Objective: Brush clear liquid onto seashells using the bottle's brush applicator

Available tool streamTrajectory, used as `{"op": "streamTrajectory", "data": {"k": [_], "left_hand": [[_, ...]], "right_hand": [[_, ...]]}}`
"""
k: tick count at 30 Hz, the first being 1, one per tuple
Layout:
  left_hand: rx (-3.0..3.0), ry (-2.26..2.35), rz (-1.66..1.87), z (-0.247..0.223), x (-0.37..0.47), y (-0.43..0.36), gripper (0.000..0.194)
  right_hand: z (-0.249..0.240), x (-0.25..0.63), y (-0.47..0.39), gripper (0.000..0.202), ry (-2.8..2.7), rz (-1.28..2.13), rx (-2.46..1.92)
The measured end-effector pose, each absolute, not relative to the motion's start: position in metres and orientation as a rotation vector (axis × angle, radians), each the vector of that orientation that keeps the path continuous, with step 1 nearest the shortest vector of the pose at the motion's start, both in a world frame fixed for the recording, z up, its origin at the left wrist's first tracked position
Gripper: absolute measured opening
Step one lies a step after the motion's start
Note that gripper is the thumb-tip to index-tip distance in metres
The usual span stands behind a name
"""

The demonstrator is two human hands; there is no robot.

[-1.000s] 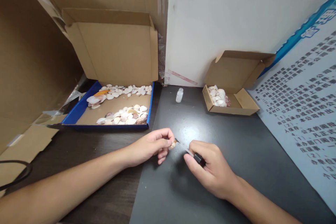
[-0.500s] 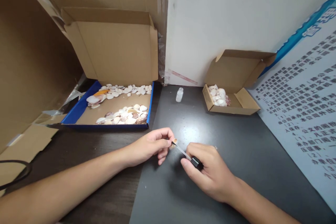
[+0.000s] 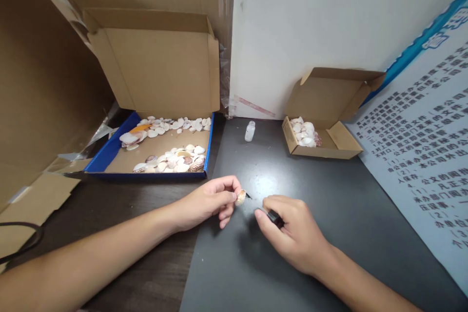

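Between the thumb and fingers of my left hand is a small ribbed seashell, cream with brownish tones. My right hand grips the black cap of a bottle brush. Its thin clear stem is faint against the table, and its dark tip is close beside the shell's right edge; whether they touch I cannot tell. Farther back, a small capless bottle with whitish contents stands upright.
At the left, an open blue-sided cardboard box holds many seashells. A smaller brown box with white shells stands at the back right. A printed sheet lines the right side. A black cable loop lies far left.
The brush tip has moved off the shell's face to the right, and the shell's ribbed side shows more fully. My right hand has shifted slightly right.
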State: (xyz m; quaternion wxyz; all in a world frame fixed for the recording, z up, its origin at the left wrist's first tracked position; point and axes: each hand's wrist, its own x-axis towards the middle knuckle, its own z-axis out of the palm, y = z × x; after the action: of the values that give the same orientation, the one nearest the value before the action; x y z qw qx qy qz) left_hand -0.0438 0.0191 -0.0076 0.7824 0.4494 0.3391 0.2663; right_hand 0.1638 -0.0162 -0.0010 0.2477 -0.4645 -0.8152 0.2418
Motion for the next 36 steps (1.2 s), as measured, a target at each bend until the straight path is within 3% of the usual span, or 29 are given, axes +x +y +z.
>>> {"op": "streamTrajectory", "data": {"k": [7,15,21,28,36], "left_hand": [[0.951,0.726,0.584,-0.0054,-0.0441,0.0191,0.012],[0.950,0.729,0.553,-0.0068,-0.0459,0.0199,0.011],[0.915,0.726,0.566,-0.0054,-0.0454,0.0196,0.014],[0.848,0.687,0.593,-0.0040,-0.0460,0.0214,0.015],[0.836,0.667,0.596,-0.0066,-0.0468,0.0227,0.012]], "right_hand": [[0.0018,0.1638,-0.0188,0.031,-2.260,0.759,-1.084],[0.0010,0.1636,-0.0170,0.039,-2.207,0.626,-1.294],[0.0021,0.1636,-0.0190,0.032,-2.250,0.722,-1.069],[0.0004,0.1626,-0.0163,0.038,-2.235,0.634,-1.297],[0.0006,0.1627,-0.0181,0.032,-2.268,0.751,-1.143]]}}
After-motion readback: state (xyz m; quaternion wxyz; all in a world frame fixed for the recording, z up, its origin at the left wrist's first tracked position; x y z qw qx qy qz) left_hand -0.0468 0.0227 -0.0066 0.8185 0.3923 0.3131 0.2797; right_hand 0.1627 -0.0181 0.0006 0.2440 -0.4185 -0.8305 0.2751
